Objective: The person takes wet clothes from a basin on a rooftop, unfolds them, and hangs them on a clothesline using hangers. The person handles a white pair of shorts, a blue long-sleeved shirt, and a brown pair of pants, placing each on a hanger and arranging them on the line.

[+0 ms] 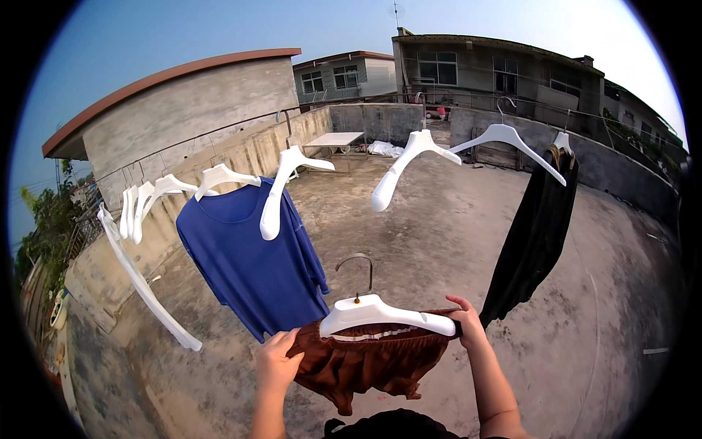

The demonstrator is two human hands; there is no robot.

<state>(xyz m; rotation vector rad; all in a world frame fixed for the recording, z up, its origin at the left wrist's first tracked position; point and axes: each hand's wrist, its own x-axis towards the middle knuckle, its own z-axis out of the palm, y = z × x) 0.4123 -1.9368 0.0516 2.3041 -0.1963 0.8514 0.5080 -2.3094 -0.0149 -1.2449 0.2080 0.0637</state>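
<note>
In the head view, a brown garment [373, 366] with a gathered waistband is held low in front of the body, above the concrete floor [351, 212]. Its left edge is gripped by the left hand [276, 362], whose fingers are closed on the cloth. Its other end is held by the right hand [472, 329] beside the tip of a white hanger [373, 311]; one finger is stretched out while the rest are curled, and whether the hanger is also pinched cannot be told. The hanger lies across the waistband opening, its metal hook [371, 274] upright and attached to nothing. The left tip is seen just inside the left edge of the cloth; whether the right tip is fully covered is hidden.

A blue top [252, 256] is hung beyond to the left and a black garment [534, 227] to the right, with a bare white hanger [417, 161] between them.

The step in hand is judged to be the fitting of the waistband over the hanger. For the next move, both edges would need to be kept taut and drawn evenly over the tips, so that the elastic is not sprung off.
</note>
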